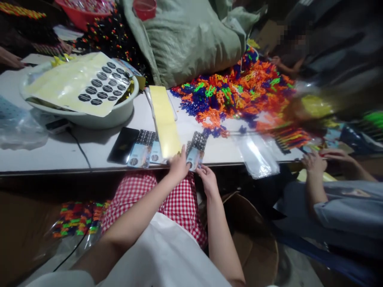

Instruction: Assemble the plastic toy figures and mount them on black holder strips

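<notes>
At the table's front edge, a printed card [198, 148] with a black-and-white patterned top and a pale blue lower part lies between my hands. The fingers of my left hand [178, 167] are closed at its lower left, close to a dark round label. With thumb and fingertips, my right hand [208, 179] pinches its lower right corner. A long yellow sticker strip [164, 119] reaches down to my left hand. Similar cards [139, 153] lie to the left, beside a black flat object [123, 145].
A white basin [104, 119] holds a yellow sheet of black labels [72, 85]. Behind stands a large grey-green sack [194, 40] beside a heap of colourful plastic pieces [230, 95]. Clear plastic bags [259, 155] overhang the edge at right. A co-worker's hands [314, 161] are farther right.
</notes>
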Motion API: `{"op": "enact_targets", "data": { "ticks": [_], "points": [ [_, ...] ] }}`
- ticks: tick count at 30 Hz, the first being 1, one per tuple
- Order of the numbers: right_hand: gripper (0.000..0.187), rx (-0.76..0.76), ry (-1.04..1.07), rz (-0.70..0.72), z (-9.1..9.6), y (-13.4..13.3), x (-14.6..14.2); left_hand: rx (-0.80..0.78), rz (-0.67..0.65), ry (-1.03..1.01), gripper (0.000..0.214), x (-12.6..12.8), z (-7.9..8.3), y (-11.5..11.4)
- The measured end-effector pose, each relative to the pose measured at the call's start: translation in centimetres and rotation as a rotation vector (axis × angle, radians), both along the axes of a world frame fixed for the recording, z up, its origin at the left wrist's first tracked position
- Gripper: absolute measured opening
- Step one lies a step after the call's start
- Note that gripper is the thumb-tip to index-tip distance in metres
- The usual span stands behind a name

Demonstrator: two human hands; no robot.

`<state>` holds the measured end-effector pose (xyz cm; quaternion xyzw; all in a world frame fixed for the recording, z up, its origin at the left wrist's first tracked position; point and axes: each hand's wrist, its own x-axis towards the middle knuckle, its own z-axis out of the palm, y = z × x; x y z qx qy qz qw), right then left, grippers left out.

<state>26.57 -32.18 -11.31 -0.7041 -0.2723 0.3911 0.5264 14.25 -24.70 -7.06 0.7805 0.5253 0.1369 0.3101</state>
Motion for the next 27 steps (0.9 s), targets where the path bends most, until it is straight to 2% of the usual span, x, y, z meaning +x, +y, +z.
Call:
{"op": "enact_targets", "data": {
  "ticks": [3, 5, 7, 10, 11, 13, 15, 16, 17, 19, 21, 24, 25, 27],
  "points": [
    [0.045, 0.141, 0.227, -0.017, -0.5, -1.7, -1.1, -0.127, 0.01, -0.338, 0.06, -1.0, -0.5, -1.6],
    [0.044, 0.153, 0.228, 0.027, -0.2, -2.7, -1.9, -0.208, -0.017, -0.564, 0.041, -1.8, -0.6, -2.9],
    [0.049, 0.146, 0.046, 0.026, 0.7, -3.5, -2.7, -0.317, -0.014, -0.723, 0.034, -2.8, -0.6, -4.1],
    [0.06, 0.16, -0.58, 0.024, 2.8, -4.3, -3.7, -0.49, 0.051, -0.835, 0.043, -4.1, -0.8, -5.2],
    [0.06, 0.174, -0.81, 0.105, 3.5, -4.4, -4.0, -0.529, 0.059, -0.862, 0.048, -4.5, -0.9, -5.5],
    [0.057, 0.213, -1.152, 0.437, 4.7, -4.4, -4.5, -0.573, 0.018, -0.924, 0.055, -5.3, -1.1, -5.8],
    [0.058, 0.268, -1.299, 0.791, 5.2, -3.7, -4.6, -0.563, -0.048, -0.951, 0.057, -6.0, -1.2, -5.9],
    [0.059, 0.283, -1.326, 0.903, 5.2, -3.2, -4.5, -0.549, -0.078, -0.948, 0.057, -6.4, -1.1, -5.9],
    [0.061, 0.282, -1.338, 0.957, 5.1, -2.5, -4.3, -0.536, -0.105, -0.938, 0.057, -6.8, -1.1, -5.9],
    [0.062, 0.238, -1.346, 0.926, 4.6, -1.3, -3.6, -0.536, -0.152, -0.909, 0.06, -7.5, -1.1, -5.8],
    [0.061, 0.162, -1.346, 0.778, 4.0, -0.4, -3.0, -0.565, -0.175, -0.882, 0.061, -8.1, -1.1, -5.7],
    [0.063, 0.124, -1.342, 0.526, 3.4, -0.7, -3.4, -0.586, -0.127, -0.865, 0.06, -8.5, -1.5, -5.6],
    [0.066, 0.136, -1.343, 0.503, 3.3, -1.1, -3.8, -0.582, -0.104, -0.868, 0.06, -8.5, -1.6, -5.7],
    [0.07, 0.178, -1.344, 0.62, 3.1, -2.1, -4.7, -0.574, -0.089, -0.857, 0.057, -8.6, -1.7, -5.9]
  ]
}}
